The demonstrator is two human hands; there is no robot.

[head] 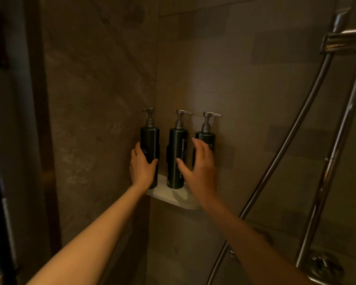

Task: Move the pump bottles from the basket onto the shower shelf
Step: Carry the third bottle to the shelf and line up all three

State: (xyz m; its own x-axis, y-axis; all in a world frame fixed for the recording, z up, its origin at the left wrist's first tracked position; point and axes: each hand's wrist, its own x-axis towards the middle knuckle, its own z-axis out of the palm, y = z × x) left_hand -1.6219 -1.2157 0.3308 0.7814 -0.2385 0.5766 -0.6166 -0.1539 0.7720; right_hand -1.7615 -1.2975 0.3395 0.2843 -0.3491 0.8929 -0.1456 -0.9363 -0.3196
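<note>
Three dark pump bottles stand upright in a row on the small white corner shelf (173,197) of the shower, pump heads up. The left bottle (149,140) sits hard in the corner by the left wall, the middle bottle (177,157) is just beside it, and the right bottle (206,138) is next along the far wall, its lower part hidden behind a hand.

The left hand (141,167) is wrapped around the lower half of the left bottle, fingers (153,162) curled closed on it, thumb side against the wall. The right hand (199,167) is spread open with fingers apart, held in front of the right bottle and near the middle one; it grips nothing, and whether it touches the right bottle cannot be told.

The basket is not in view, so any bottles left in it cannot be counted. As a judgement, the task looks close to finished: all three visible bottles are already on the shelf, and what remains seems to be settling the left bottle, letting go, and perhaps straightening the row.

A metal shower hose (296,128) and rail (337,140) hang well apart on the right.
</note>
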